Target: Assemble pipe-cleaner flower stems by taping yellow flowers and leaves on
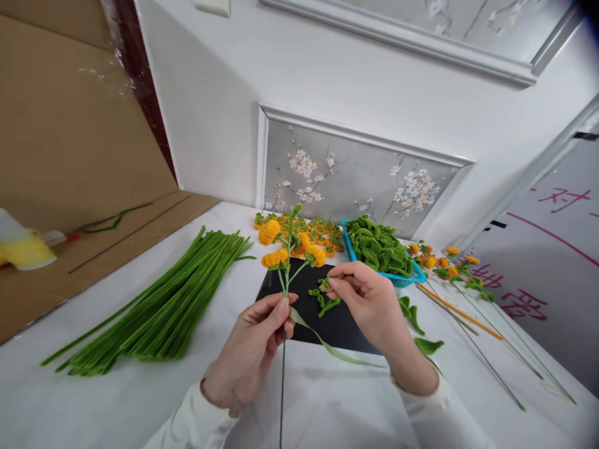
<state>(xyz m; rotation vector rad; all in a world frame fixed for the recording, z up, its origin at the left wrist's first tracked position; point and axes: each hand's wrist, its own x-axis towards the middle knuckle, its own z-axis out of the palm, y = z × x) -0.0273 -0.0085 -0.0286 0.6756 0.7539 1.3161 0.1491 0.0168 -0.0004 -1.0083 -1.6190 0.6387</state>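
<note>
1. My left hand (264,330) grips the orange pumpkin spray (277,257) upright near the black mat (346,327); slackening could unwind the trailing tape (328,348).
2. My right hand (367,299) pinches a green curl (324,284); squeezing might crush it.

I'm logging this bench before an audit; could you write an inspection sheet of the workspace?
Surface: white tabletop, with a black rectangular sheet under small curled green fuzzy pieces.
Job's things: spray of ribbed orange fuzzy flowers on green stems; flat pale-green ribbon trailing beside it.
Clutter: bundle of long green fuzzy stems, left; blue plastic basket heaped with green fuzzy leaves, right.
Grippers: bare left hand pinches the spray's stem; bare right hand pinches a small green piece.
Cables: nothing seen.
Surroundings: brown cardboard, left; silver-framed blossom panel, behind; white board with pink writing, right.
</note>
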